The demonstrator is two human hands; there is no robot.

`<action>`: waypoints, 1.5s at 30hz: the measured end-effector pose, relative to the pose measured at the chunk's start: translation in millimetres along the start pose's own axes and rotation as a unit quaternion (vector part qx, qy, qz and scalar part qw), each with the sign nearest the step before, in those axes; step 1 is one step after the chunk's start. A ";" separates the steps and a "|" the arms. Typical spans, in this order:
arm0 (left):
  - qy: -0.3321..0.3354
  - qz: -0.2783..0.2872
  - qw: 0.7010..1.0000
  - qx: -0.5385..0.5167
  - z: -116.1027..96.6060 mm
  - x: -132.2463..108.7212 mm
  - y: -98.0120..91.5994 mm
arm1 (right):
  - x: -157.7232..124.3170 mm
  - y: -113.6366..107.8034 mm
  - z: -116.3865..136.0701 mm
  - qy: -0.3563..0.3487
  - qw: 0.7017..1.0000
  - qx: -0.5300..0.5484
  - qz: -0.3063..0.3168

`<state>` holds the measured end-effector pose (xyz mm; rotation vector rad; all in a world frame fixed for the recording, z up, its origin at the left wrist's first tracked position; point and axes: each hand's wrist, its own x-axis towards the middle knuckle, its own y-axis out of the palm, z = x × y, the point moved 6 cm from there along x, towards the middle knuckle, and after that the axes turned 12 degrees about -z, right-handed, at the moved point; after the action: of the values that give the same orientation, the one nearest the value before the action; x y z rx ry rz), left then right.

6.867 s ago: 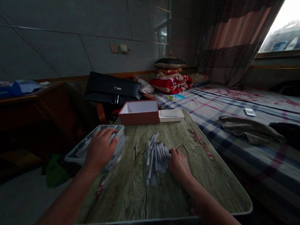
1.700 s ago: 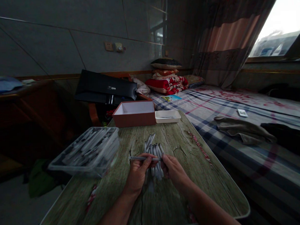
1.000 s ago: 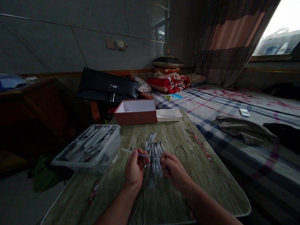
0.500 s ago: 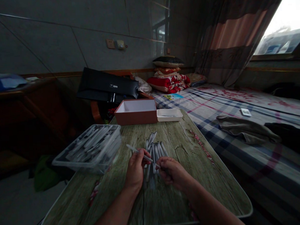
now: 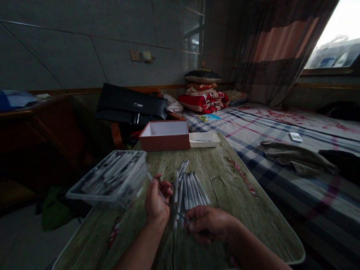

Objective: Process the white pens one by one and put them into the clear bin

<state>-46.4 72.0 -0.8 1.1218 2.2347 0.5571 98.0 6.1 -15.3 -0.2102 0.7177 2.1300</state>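
Note:
A row of grey pens [image 5: 189, 186] lies on the wood-patterned table [image 5: 247, 211]. My left hand [image 5: 155, 201] is closed on one pen [image 5: 153, 182], which slants up to the left. Just to its right, my right hand [image 5: 208, 224] is pinched shut close to that pen's lower end, low over the near ends of the row; what it grips is too dark to make out. A clear plastic bin [image 5: 110, 180] full of pens stands at the table's left edge.
A red-brown open box [image 5: 165, 136] and a small white tray [image 5: 204, 139] sit at the table's far end. A bed with a checked cover [image 5: 286, 147] runs along the right. A black monitor [image 5: 128, 105] leans behind the table.
Both hands have drawn nearer to me. The pen in my left hand has tilted steeper. My right hand has dropped back from the row's middle to its near end.

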 end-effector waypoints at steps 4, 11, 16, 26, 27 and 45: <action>-0.072 -0.023 0.996 -0.044 4.1 7.6 -2.7 | -8.5 2.3 -0.1 0.023 0.997 -0.060 0.051; -0.172 0.072 0.982 -0.023 15.9 -5.1 10.8 | 1.3 -10.9 14.8 -0.105 0.994 0.037 -0.013; -0.183 0.258 0.944 0.096 28.4 -41.6 23.7 | 10.0 -15.0 19.2 -0.146 0.983 0.061 -0.090; -0.229 0.133 0.963 -0.051 26.4 -10.4 18.2 | 8.2 -10.6 18.5 -0.131 0.985 0.040 -0.102; -0.262 0.131 0.954 -0.060 28.9 -12.3 18.4 | 9.5 -15.7 20.7 -0.146 0.979 0.056 -0.134; -0.478 0.168 0.862 -0.031 64.1 -73.2 14.5 | -20.8 7.2 58.6 -0.535 0.595 -0.476 -0.365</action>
<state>39.4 27.0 -18.1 1.3609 1.1643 0.1209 111.3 21.5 44.0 0.2204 -1.1103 1.1971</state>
